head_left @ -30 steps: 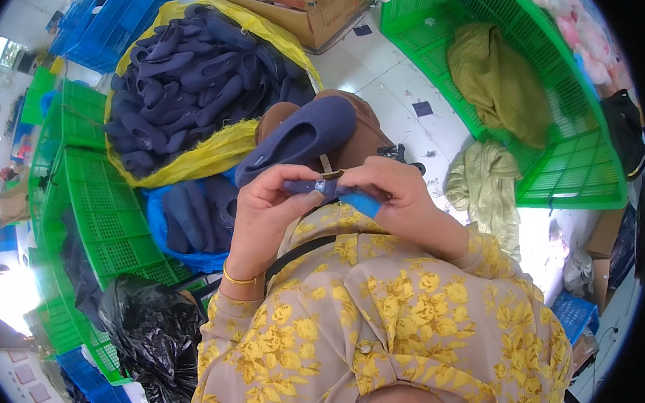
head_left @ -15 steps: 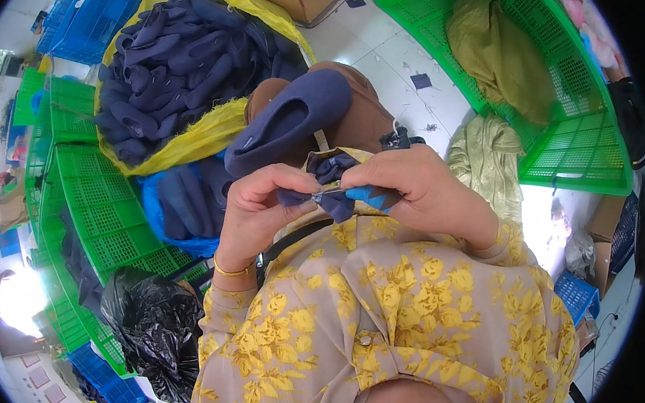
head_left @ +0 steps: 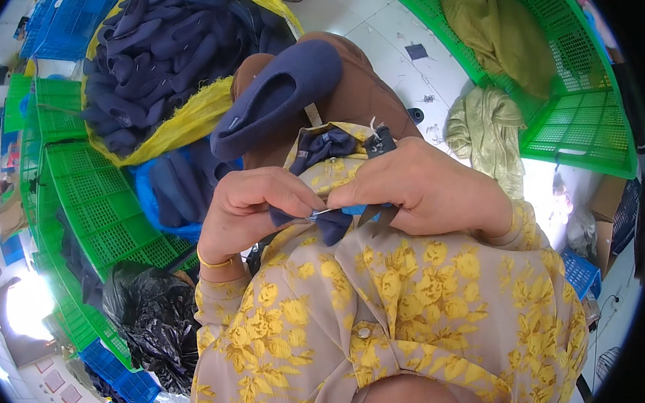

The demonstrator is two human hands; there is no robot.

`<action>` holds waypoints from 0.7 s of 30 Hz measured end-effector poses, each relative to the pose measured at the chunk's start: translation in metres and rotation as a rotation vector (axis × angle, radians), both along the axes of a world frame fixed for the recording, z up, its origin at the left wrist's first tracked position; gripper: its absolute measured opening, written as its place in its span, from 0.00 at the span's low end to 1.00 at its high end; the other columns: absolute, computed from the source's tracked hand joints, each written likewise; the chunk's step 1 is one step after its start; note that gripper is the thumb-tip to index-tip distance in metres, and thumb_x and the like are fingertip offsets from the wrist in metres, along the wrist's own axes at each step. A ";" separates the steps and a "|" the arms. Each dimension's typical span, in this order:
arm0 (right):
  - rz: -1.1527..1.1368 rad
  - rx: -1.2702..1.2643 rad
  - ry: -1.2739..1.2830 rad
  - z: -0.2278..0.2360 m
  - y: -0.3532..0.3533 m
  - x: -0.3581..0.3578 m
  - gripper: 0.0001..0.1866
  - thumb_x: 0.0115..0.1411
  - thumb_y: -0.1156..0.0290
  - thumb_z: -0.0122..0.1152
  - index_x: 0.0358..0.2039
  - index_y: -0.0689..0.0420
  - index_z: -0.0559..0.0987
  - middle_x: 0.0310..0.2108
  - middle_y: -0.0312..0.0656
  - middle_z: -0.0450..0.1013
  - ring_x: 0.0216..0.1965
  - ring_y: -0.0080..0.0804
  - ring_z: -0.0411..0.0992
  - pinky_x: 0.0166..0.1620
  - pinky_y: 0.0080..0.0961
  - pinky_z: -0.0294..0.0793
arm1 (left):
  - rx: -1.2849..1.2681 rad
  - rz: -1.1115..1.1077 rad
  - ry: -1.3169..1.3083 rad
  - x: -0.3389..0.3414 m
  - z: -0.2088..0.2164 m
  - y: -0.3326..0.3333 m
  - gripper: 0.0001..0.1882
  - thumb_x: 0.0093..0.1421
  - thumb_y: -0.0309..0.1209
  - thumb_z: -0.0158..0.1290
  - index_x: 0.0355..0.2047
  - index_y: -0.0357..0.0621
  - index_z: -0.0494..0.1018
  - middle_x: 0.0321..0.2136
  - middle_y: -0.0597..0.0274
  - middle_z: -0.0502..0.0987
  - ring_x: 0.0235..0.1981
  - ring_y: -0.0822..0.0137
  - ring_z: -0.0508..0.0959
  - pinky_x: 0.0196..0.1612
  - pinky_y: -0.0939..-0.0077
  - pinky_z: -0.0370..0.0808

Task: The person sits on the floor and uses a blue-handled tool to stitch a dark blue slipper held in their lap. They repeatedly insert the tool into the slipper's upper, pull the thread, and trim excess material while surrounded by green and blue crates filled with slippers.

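A small navy cloth bow [head_left: 331,227] is pinched between the thumb and fingers of my left hand [head_left: 250,207]. Closed against it, my right hand [head_left: 426,187] grips a thin silvery needle [head_left: 323,211] at the bow's middle. Dark blades and a blue part of thread snips [head_left: 371,213] stick out below the right fingers. A navy felt slipper [head_left: 314,72] rests on my lap beyond the hands, its opening up. Just behind the bow, more navy bows [head_left: 325,147] lie in a patterned cloth fold at my lap.
A yellow sack [head_left: 228,107] full of navy slippers stands at the far left, with a blue bag [head_left: 148,199] of slippers nearer. Green crates [head_left: 106,207] line the left side; another green crate [head_left: 578,134] holds olive cloth at the right. A black plastic bag [head_left: 150,317] sits by my left elbow.
Both hands have come slightly nearer my body with the bow, and the snips' dark blades show more. The view has shifted a little, so the slipper and sack appear higher and further left.
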State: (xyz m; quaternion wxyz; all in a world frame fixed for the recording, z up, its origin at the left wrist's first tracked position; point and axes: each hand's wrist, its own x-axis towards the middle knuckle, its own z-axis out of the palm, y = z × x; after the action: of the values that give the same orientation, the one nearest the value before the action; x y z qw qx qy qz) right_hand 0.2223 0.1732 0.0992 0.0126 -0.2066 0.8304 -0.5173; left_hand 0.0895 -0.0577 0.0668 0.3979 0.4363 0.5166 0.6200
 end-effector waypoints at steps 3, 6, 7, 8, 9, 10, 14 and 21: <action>0.023 0.002 -0.008 0.002 -0.001 0.001 0.23 0.43 0.82 0.57 0.44 0.56 0.79 0.36 0.45 0.78 0.38 0.45 0.76 0.38 0.36 0.75 | -0.011 -0.041 -0.018 -0.003 0.000 0.000 0.08 0.49 0.13 0.55 0.29 0.34 0.79 0.34 0.53 0.81 0.37 0.61 0.81 0.42 0.74 0.75; 0.050 0.020 0.038 -0.003 -0.001 0.000 0.29 0.38 0.82 0.60 0.47 0.55 0.78 0.33 0.44 0.77 0.33 0.45 0.76 0.33 0.34 0.75 | -0.026 -0.074 -0.007 -0.005 -0.001 -0.001 0.09 0.48 0.13 0.54 0.29 0.34 0.79 0.34 0.53 0.81 0.38 0.61 0.81 0.43 0.74 0.76; 0.059 0.029 0.063 -0.004 -0.001 0.001 0.33 0.36 0.82 0.62 0.49 0.54 0.78 0.32 0.43 0.77 0.31 0.45 0.76 0.31 0.33 0.75 | -0.031 -0.086 0.002 -0.006 -0.001 -0.002 0.10 0.47 0.13 0.54 0.29 0.35 0.80 0.34 0.53 0.81 0.38 0.61 0.81 0.43 0.74 0.76; 0.061 0.036 0.059 -0.003 -0.001 0.000 0.33 0.36 0.81 0.62 0.49 0.54 0.78 0.31 0.43 0.77 0.31 0.45 0.76 0.30 0.33 0.75 | -0.036 -0.084 -0.007 -0.006 -0.001 -0.002 0.11 0.46 0.13 0.53 0.29 0.35 0.80 0.34 0.53 0.81 0.38 0.61 0.81 0.43 0.73 0.76; 0.065 0.044 0.054 -0.002 0.000 0.000 0.33 0.36 0.81 0.63 0.49 0.54 0.78 0.31 0.43 0.77 0.30 0.45 0.75 0.30 0.33 0.74 | -0.041 -0.081 -0.017 -0.005 -0.001 -0.002 0.11 0.46 0.12 0.52 0.29 0.35 0.80 0.34 0.53 0.81 0.38 0.61 0.81 0.43 0.73 0.76; 0.068 0.051 0.049 -0.001 0.000 0.000 0.33 0.36 0.81 0.63 0.49 0.54 0.78 0.31 0.43 0.77 0.30 0.45 0.75 0.29 0.33 0.74 | -0.045 -0.078 -0.026 -0.005 -0.001 -0.002 0.12 0.45 0.12 0.52 0.29 0.35 0.80 0.34 0.53 0.81 0.38 0.61 0.81 0.43 0.73 0.76; 0.052 0.050 0.091 -0.003 -0.002 0.000 0.31 0.38 0.81 0.64 0.48 0.54 0.78 0.29 0.41 0.76 0.29 0.44 0.75 0.28 0.33 0.73 | -0.054 -0.075 -0.026 -0.004 -0.001 -0.001 0.13 0.44 0.12 0.51 0.29 0.35 0.80 0.34 0.53 0.82 0.38 0.61 0.81 0.43 0.73 0.76; 0.118 0.184 -0.006 0.012 -0.001 -0.004 0.21 0.42 0.81 0.58 0.41 0.56 0.80 0.28 0.44 0.75 0.31 0.45 0.75 0.32 0.35 0.72 | -0.077 -0.095 -0.040 -0.003 -0.001 0.003 0.08 0.48 0.13 0.54 0.28 0.35 0.79 0.32 0.56 0.82 0.37 0.63 0.81 0.42 0.75 0.76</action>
State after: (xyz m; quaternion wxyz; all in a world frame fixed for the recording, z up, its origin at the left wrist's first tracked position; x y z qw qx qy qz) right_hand 0.2181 0.1720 0.1111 0.0647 -0.2517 0.8607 -0.4378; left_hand 0.0861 -0.0551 0.0658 0.4535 0.4321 0.5110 0.5885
